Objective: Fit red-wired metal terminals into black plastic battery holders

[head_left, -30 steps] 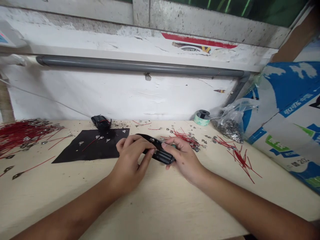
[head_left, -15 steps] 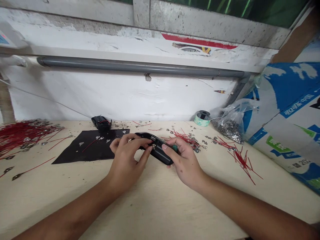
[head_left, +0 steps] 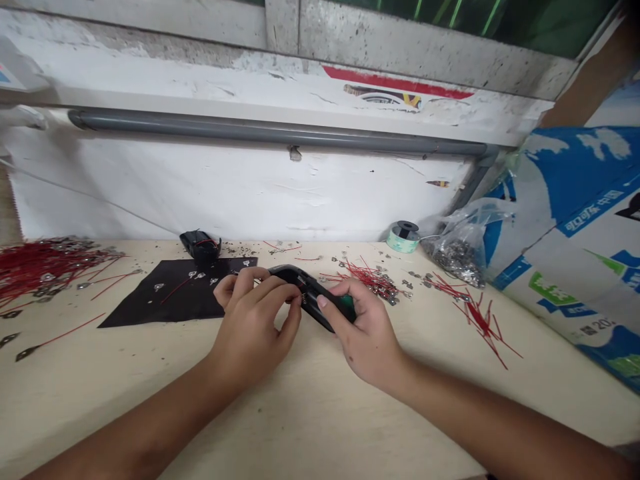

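Observation:
A black plastic casing is held above the table, tilted down to the right, its open hollow side toward me. My right hand is closed around its lower right end, thumb on the near rim. A green part shows beside those fingers; I cannot tell what it is. At the casing's hollow, my left hand pinches a small metal spring contact between thumb and fingertips. Its other fingers curl by the casing's upper left end and hide part of it.
A black sheet with loose metal tabs lies left, below another black casing. Red wires with tabs are piled far left and right. Behind stand a tape roll and a bag of metal parts; right, a blue-white carton.
My left fingers have closed in lower on the casing's hollow, and the metal contact now sits deeper against it. My right hand keeps its grip; the view has shifted slightly.

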`<state>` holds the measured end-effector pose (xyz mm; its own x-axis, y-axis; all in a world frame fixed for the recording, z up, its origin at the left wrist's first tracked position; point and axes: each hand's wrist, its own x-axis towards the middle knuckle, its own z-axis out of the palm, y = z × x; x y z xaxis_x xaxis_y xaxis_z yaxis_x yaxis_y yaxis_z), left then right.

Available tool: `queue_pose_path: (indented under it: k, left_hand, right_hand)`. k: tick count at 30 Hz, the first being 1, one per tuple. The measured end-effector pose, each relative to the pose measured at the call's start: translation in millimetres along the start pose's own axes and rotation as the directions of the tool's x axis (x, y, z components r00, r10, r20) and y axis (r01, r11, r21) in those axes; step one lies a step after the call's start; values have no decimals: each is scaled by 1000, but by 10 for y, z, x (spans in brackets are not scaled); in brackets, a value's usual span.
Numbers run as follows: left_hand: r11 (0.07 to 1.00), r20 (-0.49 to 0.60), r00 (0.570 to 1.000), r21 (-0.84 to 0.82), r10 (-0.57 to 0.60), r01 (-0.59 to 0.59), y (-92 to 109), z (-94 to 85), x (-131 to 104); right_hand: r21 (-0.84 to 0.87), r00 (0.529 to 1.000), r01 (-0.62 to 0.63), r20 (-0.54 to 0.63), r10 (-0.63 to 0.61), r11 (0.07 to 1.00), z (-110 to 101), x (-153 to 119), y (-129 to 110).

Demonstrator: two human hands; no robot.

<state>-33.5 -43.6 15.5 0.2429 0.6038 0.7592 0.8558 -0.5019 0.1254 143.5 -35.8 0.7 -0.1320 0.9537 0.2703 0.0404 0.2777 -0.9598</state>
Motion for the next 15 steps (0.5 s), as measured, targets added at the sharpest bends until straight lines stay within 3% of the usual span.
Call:
queue_pose_path:
  k: [10, 15]
  left_hand:
    - [999, 21, 999, -21, -45, 45, 66, -28, 5]
    - [999, -6, 999, -19, -45, 44, 46, -24, -18]
  right_hand:
    - [67, 993, -39, 114, 31, 997, 16, -71, 17]
    - [113, 994, -79, 90, 69, 990, 23, -38, 20]
